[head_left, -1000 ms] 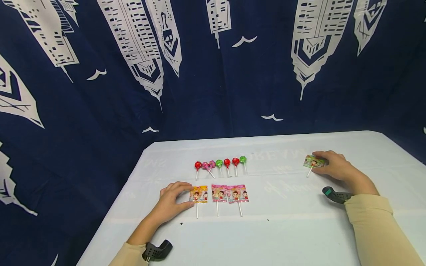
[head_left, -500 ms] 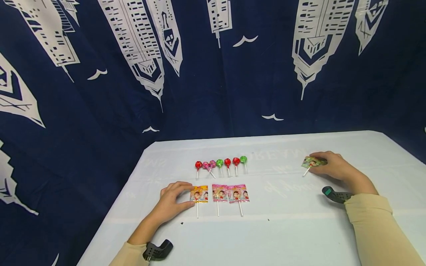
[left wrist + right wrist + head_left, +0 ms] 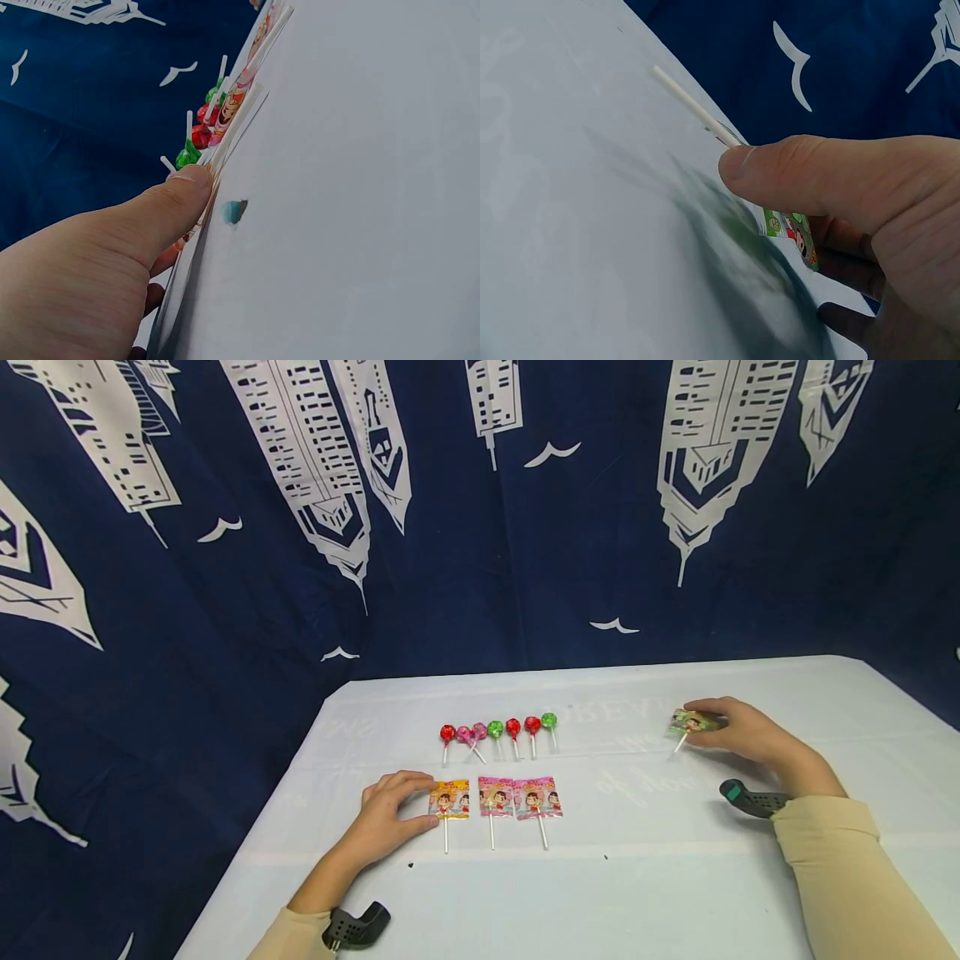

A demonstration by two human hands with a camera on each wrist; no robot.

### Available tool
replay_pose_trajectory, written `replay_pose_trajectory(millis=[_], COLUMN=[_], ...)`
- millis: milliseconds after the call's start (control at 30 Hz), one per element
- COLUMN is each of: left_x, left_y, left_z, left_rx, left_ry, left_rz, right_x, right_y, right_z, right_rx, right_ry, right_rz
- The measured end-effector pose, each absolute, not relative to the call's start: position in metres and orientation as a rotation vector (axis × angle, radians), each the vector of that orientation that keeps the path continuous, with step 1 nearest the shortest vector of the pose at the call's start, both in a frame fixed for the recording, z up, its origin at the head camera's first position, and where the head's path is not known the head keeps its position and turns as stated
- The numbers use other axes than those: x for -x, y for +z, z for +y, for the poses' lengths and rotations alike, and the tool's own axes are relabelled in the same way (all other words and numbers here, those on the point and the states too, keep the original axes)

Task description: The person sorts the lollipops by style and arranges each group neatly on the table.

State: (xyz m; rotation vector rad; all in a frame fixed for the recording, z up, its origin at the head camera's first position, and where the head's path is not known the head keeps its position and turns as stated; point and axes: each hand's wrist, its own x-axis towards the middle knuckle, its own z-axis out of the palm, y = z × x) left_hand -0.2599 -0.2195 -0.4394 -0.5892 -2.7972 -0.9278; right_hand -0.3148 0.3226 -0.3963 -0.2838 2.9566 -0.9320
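Note:
My right hand [image 3: 757, 739] pinches a lollipop in a green printed wrapper [image 3: 693, 722] between thumb and fingers, over the right side of the table. Its white stick [image 3: 694, 105] sticks out past the thumb in the right wrist view, and a shadow falls on the tabletop below. On the left, my left hand [image 3: 390, 814] holds the left edge of a lollipop in an orange wrapper [image 3: 450, 799], thumb at the lower corner and fingers at the upper. Beside it lie two lollipops in pink wrappers, a nearer one [image 3: 495, 797] and one at its right [image 3: 537, 798].
Behind the flat packets runs a row of round lollipops, among them a red one [image 3: 447, 732], a pink one [image 3: 479, 731] and a green one [image 3: 549, 721]. The white tabletop [image 3: 600, 910] ends at a dark blue curtain [image 3: 480, 593] with white building prints.
My right hand has shifted slightly left with the green-wrapped lollipop, whose stick has tilted. My left hand and the lollipops on the table have stayed where they were.

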Motion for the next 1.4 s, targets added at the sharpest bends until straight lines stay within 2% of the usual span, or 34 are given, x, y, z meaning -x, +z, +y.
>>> replay_pose_trajectory(millis=[867, 1400], left_x=[0.259, 0.259], left_y=[-0.438, -0.439], left_z=[-0.219, -0.220], left_rx=[0.583, 0.600], left_ry=[-0.933, -0.933], left_rz=[-2.805, -2.789], right_x=[0.306, 0.303], right_y=[-0.367, -0.381], right_z=[0.243, 0.199], right_rx=[0.670, 0.879], right_ry=[-1.016, -0.931], right_rz=[2.854, 2.678])
